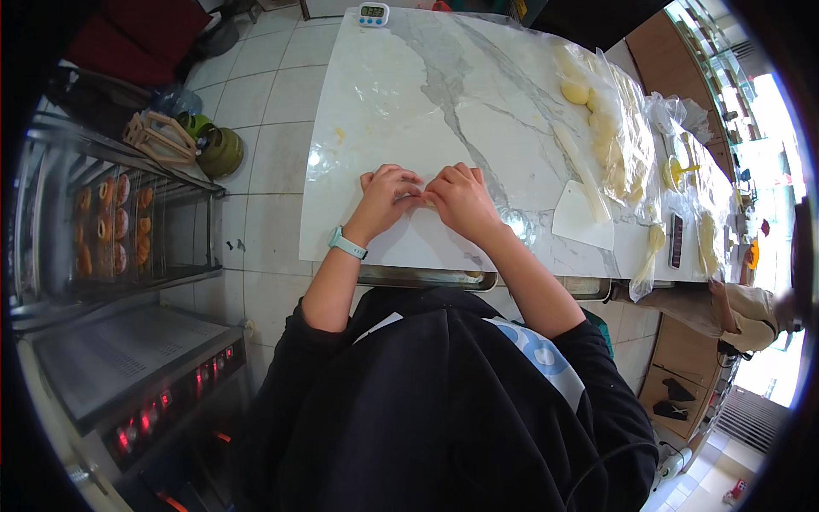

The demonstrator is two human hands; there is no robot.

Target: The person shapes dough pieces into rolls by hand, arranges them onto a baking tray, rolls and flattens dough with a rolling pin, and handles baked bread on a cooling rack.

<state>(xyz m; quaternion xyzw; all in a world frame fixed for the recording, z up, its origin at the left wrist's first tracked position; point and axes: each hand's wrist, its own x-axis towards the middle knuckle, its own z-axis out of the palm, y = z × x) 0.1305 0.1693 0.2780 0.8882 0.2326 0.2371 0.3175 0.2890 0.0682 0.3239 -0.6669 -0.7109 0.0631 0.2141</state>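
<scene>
Both of my hands meet low over the near part of a white marbled table [375,111]. A small pale piece of dough [429,202], mostly hidden by the fingers, is between them. My left hand [388,198], with a light mint watch on its wrist, has its fingers curled in toward the piece. My right hand [462,198] is bent over it from the other side, thumb and fingertips pinched together. To the right lie a white flat dough scraper [583,218] and a pale rolling pin [582,171]. Beyond them, clear plastic covers several pale dough pieces [627,141].
A white digital timer [373,14] stands at the far left corner. Metal trays [426,277] sit under the near edge. Leftward are a rack of doughnuts [111,218], an oven [162,401] with red displays and green gas cylinders [220,152]. Another person [751,316] is at right.
</scene>
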